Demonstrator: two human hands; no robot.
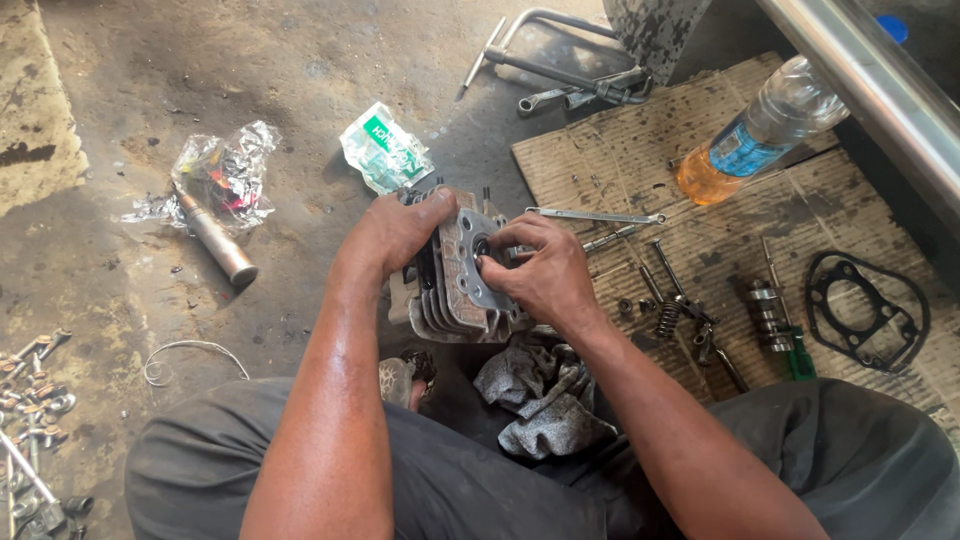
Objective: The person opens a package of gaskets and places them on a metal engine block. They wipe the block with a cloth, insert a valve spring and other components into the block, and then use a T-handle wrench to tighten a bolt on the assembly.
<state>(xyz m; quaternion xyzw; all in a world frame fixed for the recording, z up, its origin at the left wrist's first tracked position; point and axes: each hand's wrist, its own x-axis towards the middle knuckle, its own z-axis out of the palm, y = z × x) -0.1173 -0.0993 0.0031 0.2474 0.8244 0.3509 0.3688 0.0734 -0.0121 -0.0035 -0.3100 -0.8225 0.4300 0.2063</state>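
A finned grey metal engine cylinder head [455, 285] stands on edge on the concrete floor in front of me. My left hand [400, 232] grips its top left edge and holds it steady. My right hand [537, 270] rests on its flat face, fingertips pressed at a round port near the middle. Whether the fingers hold a small part there is hidden. A grey rag [545, 395] lies just below the head, by my knees.
Flattened cardboard [610, 160] at right carries a spanner [595, 215], valves and a spring [668, 318], a camshaft [768, 310], a black gasket [866, 312] and a plastic bottle [765, 125]. A metal cylinder [215, 240], crumpled wrappers [385, 148] and wrenches [35, 400] lie at left.
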